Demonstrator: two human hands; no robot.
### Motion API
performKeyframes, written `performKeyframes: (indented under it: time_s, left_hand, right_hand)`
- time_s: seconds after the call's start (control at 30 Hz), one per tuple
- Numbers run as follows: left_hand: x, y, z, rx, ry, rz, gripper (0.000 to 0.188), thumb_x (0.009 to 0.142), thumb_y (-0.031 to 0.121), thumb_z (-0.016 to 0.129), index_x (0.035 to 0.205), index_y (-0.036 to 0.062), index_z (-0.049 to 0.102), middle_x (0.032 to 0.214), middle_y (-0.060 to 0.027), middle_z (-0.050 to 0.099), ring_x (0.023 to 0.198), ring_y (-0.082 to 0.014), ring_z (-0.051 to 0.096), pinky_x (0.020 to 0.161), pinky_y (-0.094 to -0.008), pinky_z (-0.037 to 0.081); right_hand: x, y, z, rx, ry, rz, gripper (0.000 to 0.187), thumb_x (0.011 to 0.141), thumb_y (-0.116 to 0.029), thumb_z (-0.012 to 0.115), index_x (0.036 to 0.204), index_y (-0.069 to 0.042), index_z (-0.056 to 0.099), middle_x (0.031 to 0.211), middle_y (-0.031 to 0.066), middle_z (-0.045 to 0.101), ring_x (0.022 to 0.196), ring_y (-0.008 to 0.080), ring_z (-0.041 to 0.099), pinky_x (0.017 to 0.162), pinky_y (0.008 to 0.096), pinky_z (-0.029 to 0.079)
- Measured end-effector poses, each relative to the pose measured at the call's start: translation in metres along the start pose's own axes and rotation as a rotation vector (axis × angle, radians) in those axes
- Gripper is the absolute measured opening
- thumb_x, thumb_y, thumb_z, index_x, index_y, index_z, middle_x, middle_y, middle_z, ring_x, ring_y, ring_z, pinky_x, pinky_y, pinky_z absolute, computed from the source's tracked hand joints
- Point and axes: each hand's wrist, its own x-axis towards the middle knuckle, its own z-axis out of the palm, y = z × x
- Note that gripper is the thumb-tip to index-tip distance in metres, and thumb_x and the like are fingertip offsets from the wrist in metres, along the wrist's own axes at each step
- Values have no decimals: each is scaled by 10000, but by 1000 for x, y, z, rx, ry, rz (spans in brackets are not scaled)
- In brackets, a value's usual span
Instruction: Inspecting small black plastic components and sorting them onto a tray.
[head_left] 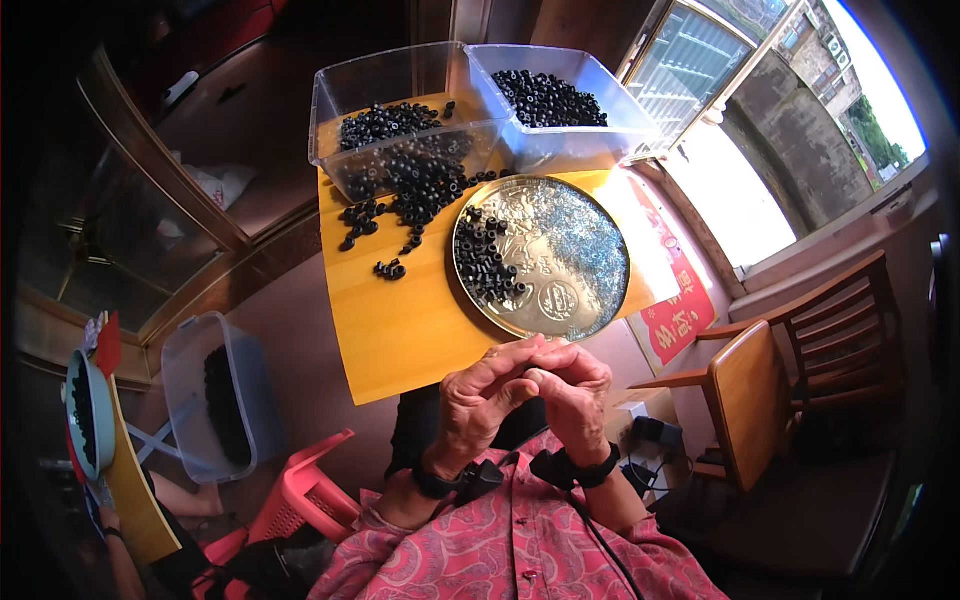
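My left hand [472,405] and my right hand [578,398] meet just in front of the near rim of a round metal tray [545,270]. Both are closed, thumbs and fingertips pinched together. Whatever sits between them is hidden by the fingers. On the tray's left side lies a heap of small black ring-shaped parts [484,262]. Many tiny shiny pieces [585,235] are spread over its right side. More loose black parts [425,200] lie on the yellow tabletop [365,345], left of and beyond the tray.
Two clear plastic bins with black parts, a left one [385,80] and a right one [635,130], stand at the far side. At left are another clear bin [180,370], a red plastic stool [300,495], a pale bowl [97,420] and another person's arm [122,565]. A wooden chair [750,400] stands right.
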Motion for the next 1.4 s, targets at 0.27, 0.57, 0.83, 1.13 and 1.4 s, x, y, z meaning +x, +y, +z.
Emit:
performKeyframes:
  time_s: [0.27,0.57,0.83,1.13,1.4]
  left_hand:
    - [0,3,4,17,-42,116,561,848,29,713,1369,-4,504,1370,-121,531,1231,-180,519,1049,-302,428]
    - [3,10,-1,70,-34,106,472,888,41,671,1341,20,542,1300,-119,591,1169,-182,575,1008,-294,468]
    - [9,17,-10,432,-148,278,368,853,1,673,1218,48,649,1224,-138,638,1131,-246,608,941,-326,505]
    - [9,24,-13,405,-85,242,231,888,97,680,1107,23,680,1179,-170,642,1083,-258,621,907,-352,510]
    - [14,29,-16,507,-98,282,283,824,16,711,1100,43,649,1146,-149,657,1088,-272,616,910,-369,524]
  right_hand:
    - [-3,-3,-12,145,-64,59,307,786,67,725,1088,31,683,1097,136,659,1017,204,620,925,329,492]
    - [-2,-8,-10,153,-121,45,472,778,84,724,1233,37,611,1147,174,651,1048,231,629,936,343,511]
    - [0,-5,-13,191,-117,174,738,761,99,735,1416,54,398,1124,173,663,989,195,650,889,303,535]
    - [5,-4,-7,234,-178,206,789,792,68,730,1468,30,324,1103,178,668,1015,198,640,882,293,520]
    - [12,-2,-5,290,-210,245,749,843,33,702,1478,26,303,1141,173,654,1010,183,629,849,299,518]
